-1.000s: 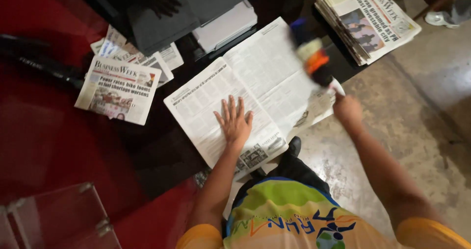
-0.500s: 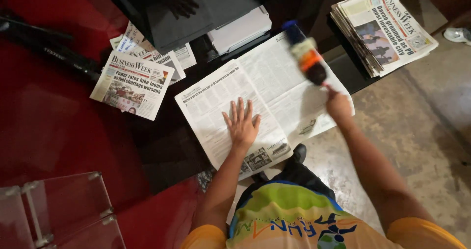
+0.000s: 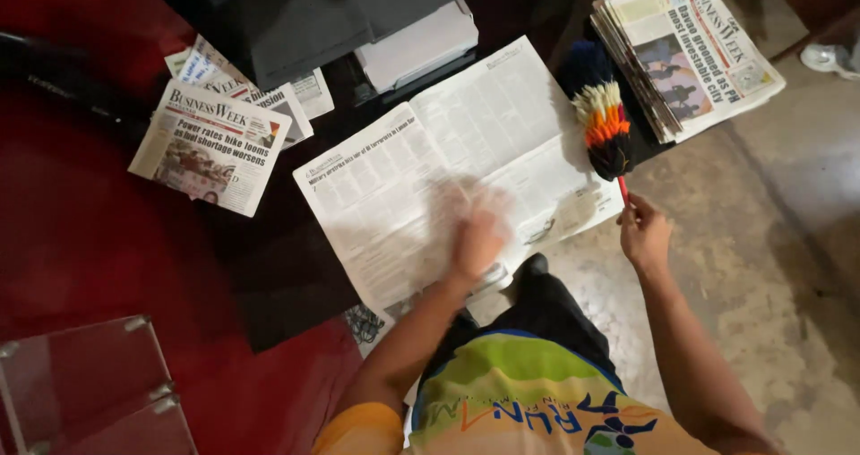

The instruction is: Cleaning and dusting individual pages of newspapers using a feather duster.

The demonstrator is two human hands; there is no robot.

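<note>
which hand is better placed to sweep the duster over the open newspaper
Right, most likely. The right hand already grips the red handle of the multicoloured feather duster, whose head lies at the open newspaper's right edge. The left hand is blurred over the page, holding nothing visible.

The feather duster (image 3: pixel 601 119) I hold is banded: dark blue at the tip, then cream, orange and red, black at the base, on a red handle. The open newspaper (image 3: pixel 457 168) is off-white with grey columns of print. The folded newspaper (image 3: pixel 211 147) has black headlines and a reddish photo. The stack of newspapers (image 3: pixel 690 47) shows a bluish photo. The surface (image 3: pixel 278 258) is black, the floor beside it red (image 3: pixel 81 249). My shirt (image 3: pixel 528 401) is green, yellow and orange.
</note>
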